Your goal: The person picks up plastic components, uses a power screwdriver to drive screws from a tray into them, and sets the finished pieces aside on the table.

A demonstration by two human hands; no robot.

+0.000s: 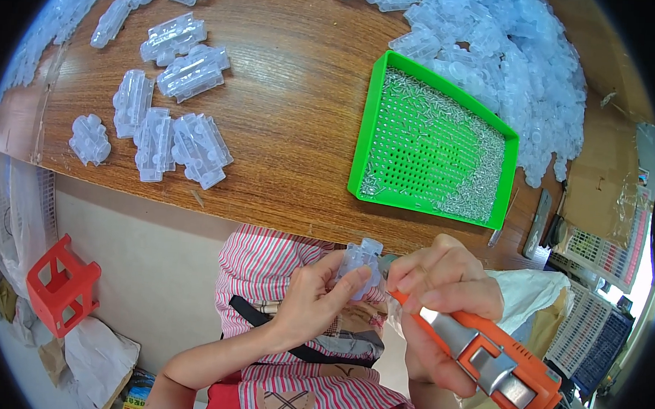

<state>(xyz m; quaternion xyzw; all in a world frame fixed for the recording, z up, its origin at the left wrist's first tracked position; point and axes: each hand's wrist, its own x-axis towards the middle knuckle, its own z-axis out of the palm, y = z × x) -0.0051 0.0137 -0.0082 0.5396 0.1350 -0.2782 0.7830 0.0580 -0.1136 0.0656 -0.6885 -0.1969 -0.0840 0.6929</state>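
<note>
Just below the front edge of the table, my left hand (309, 296) pinches a small translucent plastic part (359, 264) between thumb and fingers. My right hand (449, 281) is wrapped round an orange electric screwdriver (518, 374) with a silver lever on its side. The tool's front end points at the plastic part; my right fingers hide whether the tip touches it. Beyond my right hand, a green perforated tray (365, 136) on the table holds many small silvery metal pieces, perhaps screws, heaped mostly along its far and right sides.
Several similar clear plastic parts (194, 71) lie at the table's left. A large heap of them (491, 57) spreads behind the tray. A flat metal strip (537, 223) lies right of the tray. On the floor at left stands a red stool (60, 287).
</note>
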